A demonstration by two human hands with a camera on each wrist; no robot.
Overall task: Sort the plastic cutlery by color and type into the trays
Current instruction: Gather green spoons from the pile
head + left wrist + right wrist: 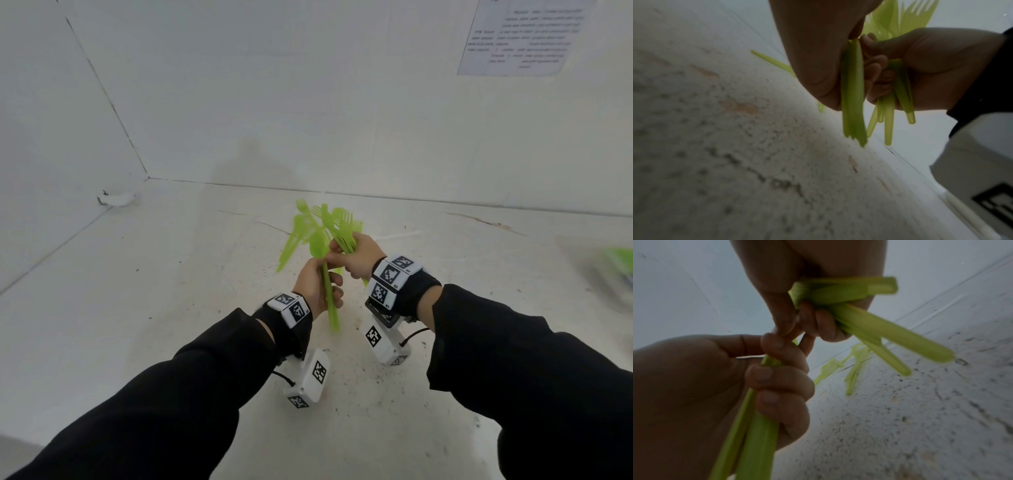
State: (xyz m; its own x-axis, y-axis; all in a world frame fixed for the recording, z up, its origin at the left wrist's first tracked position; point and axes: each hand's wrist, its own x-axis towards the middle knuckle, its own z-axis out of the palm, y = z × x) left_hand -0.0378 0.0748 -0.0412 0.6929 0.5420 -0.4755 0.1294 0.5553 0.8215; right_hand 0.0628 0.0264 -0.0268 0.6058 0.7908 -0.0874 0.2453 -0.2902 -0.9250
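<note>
The left hand (317, 286) was curled tight around a few green spoons (325, 274), and the right hand (359, 258), touching it, gripped a bunch of green forks (344, 226) above the middle of the speckled white table (137, 308). More green cutlery (291, 245) lay just behind the hands, with open room on both sides. A sheet of paper (520, 37) hung on the white wall at the far right, its writing too blurry to read.

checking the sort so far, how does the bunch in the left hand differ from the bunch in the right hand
The left hand grips spoons, their round bowls up; the right hand grips forks, tines showing. The spoon handles point down toward the person; the forks lean away, toward the wall. Both bunches are lime green plastic, held above the table.
</note>
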